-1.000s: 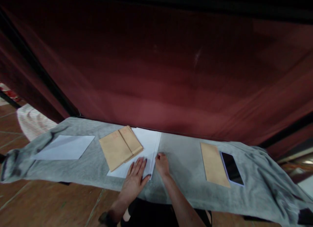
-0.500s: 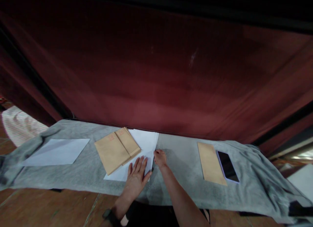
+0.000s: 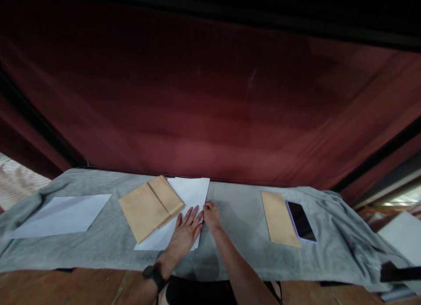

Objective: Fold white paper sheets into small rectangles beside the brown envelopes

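Left hand (image 3: pixel 186 235) is lying palm down with its fingers spread, pressing on the near right part of the white papers (image 3: pixel 194 191), while a dark wristwatch (image 3: pixel 154 275) is circling the wrist nearer the body. Right hand (image 3: pixel 211 215) is resting just beside it, fingers curling closed and touching the papers' right edge; whether they are pinching that edge, I cannot tell. Both hands are working above a grey cloth (image 3: pixel 237 248), whose near side is hanging over a brown floor (image 3: pixel 98 283). The papers are reaching out from beneath the left hand toward the far side, and brown envelopes (image 3: pixel 144 208) are overlapping their left part, lying to the left of that hand and slightly farther off. Well apart at the left, a white sheet (image 3: pixel 66 214) is lying flat on the cloth. Over to the right, away from the right hand, a single brown envelope (image 3: pixel 279 217) is lying at a slant, with a purple-edged phone (image 3: pixel 301 221) sitting right next to it, its dark screen facing up. Beyond everything, a dark red curtain (image 3: pixel 210 99) is rising behind the cloth's far edge.
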Demonstrator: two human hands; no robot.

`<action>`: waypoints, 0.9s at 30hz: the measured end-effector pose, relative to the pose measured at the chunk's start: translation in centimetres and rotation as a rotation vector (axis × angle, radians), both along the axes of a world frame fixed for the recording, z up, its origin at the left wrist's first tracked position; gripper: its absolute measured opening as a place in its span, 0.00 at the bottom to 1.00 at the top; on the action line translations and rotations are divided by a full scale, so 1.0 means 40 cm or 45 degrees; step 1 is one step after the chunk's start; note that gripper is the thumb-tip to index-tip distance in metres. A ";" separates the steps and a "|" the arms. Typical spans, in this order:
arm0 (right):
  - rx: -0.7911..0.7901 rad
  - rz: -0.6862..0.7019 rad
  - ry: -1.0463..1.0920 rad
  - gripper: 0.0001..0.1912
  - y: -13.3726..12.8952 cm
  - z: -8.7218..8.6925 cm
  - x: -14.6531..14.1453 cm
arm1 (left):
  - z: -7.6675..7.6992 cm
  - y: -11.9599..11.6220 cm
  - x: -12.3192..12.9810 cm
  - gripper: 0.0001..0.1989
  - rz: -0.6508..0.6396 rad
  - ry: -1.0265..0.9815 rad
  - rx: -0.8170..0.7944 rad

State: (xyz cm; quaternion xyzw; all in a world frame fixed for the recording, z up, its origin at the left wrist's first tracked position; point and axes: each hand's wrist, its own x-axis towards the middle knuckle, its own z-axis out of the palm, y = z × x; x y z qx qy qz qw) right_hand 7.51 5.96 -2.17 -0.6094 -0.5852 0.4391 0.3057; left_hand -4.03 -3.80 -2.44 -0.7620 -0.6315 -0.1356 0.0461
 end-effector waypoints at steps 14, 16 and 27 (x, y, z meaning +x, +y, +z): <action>0.214 -0.176 -0.056 0.13 0.017 0.017 0.064 | 0.081 0.036 -0.013 0.19 -0.086 0.167 0.028; 0.211 -0.205 -0.055 0.12 0.021 0.012 0.122 | 0.067 0.034 -0.009 0.19 -0.070 0.142 0.028; 0.025 -0.397 0.047 0.11 -0.032 -0.048 0.572 | -0.007 0.038 0.024 0.20 -0.040 -0.026 0.056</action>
